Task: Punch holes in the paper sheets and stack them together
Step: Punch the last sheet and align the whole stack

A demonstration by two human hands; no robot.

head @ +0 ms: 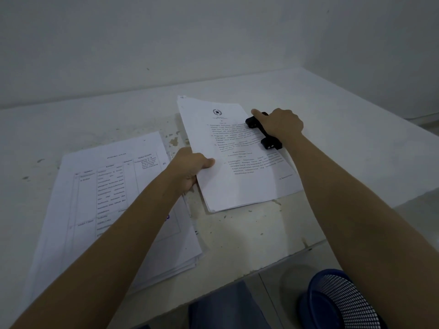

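Fingers of your left hand (193,168) were pinched on the paper sheets' (240,162) left edge, steadying them. Right hand (280,123) pressed closed over the hole punch (263,135), right edge fed into it. Finished stack (114,210) lay alongside, left, on the table (332,129).

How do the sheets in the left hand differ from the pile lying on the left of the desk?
The held sheets are gripped at their left edge by the left hand, with the right edge in the black hole punch under the right hand; the pile lies untouched. The held sheets show paragraphs under an emblem; the pile's top page shows a table. The pile looks thicker. Both are white printed paper.
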